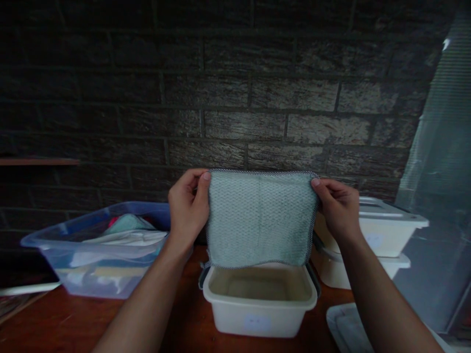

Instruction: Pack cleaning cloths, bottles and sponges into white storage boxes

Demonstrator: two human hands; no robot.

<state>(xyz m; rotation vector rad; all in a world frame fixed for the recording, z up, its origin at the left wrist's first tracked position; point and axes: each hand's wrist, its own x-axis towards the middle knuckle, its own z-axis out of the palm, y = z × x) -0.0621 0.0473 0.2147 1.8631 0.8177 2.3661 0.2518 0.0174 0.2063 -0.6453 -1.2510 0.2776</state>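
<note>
A pale green, textured cleaning cloth (259, 218) with a dark checked edge hangs spread out between my hands. My left hand (189, 201) pinches its upper left corner between thumb and fingers, and my right hand (339, 206) pinches the upper right corner. Directly below the cloth stands a white plastic box (257, 316) without a lid, a small label on its front and dark handles at its sides. The cloth's lower edge hangs over the back part of this box and hides its far rim.
To the left, a clear blue-tinted bin (95, 279) holds several folded cloths. Two lidded white boxes (386, 235) are stacked at the right. A white lid (348, 326) lies on the wooden table (88, 323) at the front right. Behind rises a dark brick wall (243, 93).
</note>
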